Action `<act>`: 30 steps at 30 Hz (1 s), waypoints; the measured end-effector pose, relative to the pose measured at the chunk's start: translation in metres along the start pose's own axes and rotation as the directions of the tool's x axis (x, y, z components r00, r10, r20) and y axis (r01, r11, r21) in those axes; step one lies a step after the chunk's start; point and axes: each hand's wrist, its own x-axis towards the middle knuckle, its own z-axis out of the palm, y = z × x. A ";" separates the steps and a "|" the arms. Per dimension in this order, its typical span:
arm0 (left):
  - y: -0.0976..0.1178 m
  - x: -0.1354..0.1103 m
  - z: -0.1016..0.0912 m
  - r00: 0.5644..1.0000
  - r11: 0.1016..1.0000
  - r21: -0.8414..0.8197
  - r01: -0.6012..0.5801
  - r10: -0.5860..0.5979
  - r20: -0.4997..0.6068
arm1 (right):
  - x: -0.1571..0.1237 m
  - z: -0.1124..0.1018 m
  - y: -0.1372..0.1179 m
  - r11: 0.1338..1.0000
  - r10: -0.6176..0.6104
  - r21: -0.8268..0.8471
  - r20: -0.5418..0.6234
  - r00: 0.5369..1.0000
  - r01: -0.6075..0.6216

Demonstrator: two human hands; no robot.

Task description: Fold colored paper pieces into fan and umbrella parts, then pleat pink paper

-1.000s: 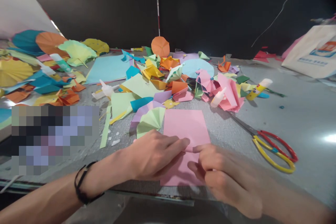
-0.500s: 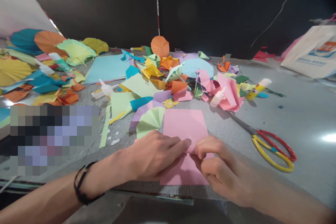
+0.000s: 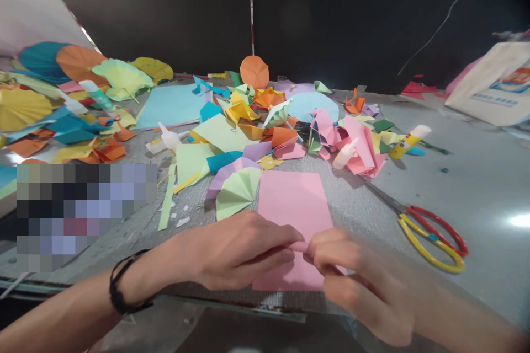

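Note:
A sheet of pink origami paper (image 3: 293, 204) lies flat on the grey table (image 3: 476, 187), its near edge folded into a narrow pleat. My left hand (image 3: 240, 251) pinches the pleat from the left, and a black cord bracelet (image 3: 120, 287) circles that wrist. My right hand (image 3: 356, 281) grips the same pleat from the right, its fingers curled over the paper. The fingertips of both hands nearly meet. Just left of the sheet lies a pale green paper fan (image 3: 238, 194).
Red-and-yellow-handled scissors (image 3: 430, 242) lie to the right. A heap of coloured paper scraps and folded pieces (image 3: 269, 127) spreads beyond the sheet, with a glue bottle (image 3: 344, 154) and glue stick (image 3: 408, 142) among them. A white tote bag (image 3: 492, 85) stands far right.
Both hands have closed in on the pleat, and the fold sits slightly nearer me. My right hand has shifted down and its fingers have curled more tightly around the paper.

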 end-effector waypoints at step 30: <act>-0.002 0.001 -0.011 0.995 0.992 -0.117 0.052 -0.041 0.089 | -0.006 -0.005 0.002 0.993 0.011 -0.117 0.020 1.000 -0.008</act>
